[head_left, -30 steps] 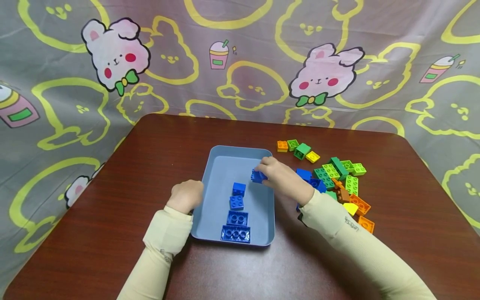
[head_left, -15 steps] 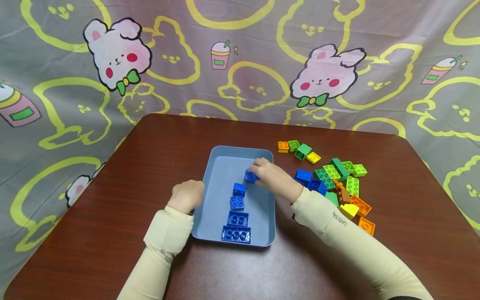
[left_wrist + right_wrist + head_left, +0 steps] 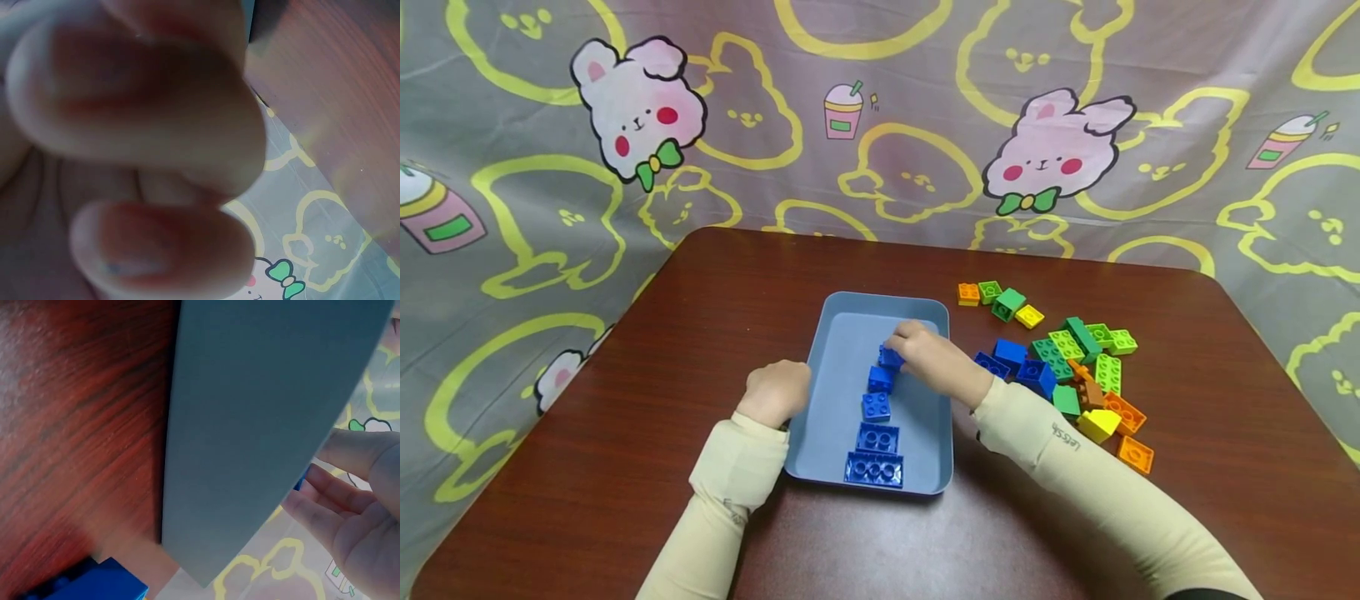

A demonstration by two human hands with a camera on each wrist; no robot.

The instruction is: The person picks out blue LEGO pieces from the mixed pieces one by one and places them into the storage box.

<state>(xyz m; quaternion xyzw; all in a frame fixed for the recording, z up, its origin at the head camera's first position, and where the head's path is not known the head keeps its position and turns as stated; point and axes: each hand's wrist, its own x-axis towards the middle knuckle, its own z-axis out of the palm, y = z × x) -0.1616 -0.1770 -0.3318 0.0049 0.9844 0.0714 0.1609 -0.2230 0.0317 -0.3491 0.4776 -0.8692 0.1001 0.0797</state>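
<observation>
Head view: the grey-blue tray [image 3: 917, 433] lay on the brown desk [image 3: 737, 300], in front of the person. The right grip [image 3: 931, 355], a bare hand, pinched a blue brick [image 3: 891, 357] in the far half of the tray; whether it touched the floor could not be told. Nearer the person came a small brick [image 3: 881, 379], a studs-up brick [image 3: 876, 407], an underside-up brick [image 3: 878, 437] and a longer brick [image 3: 874, 469], also underside up, by the near wall. The rough line looked deliberate: one colour, end to end. The left grip [image 3: 777, 393] sat at the left rim, probably to steady the tray. Right of the tray, loose blue bricks [image 3: 1010, 356] lay on the near side of a mixed-colour pile [image 3: 1078, 379], perhaps for a short reach.

Left wrist view: curled fingers filled the frame, blurred; whether they clasped the rim could not be told.

Right wrist view: the tray's outer wall hid most of the work. A blue sliver showed between thumb and fingers, a narrow pinch, judged suited to setting the brick close to its neighbour.
</observation>
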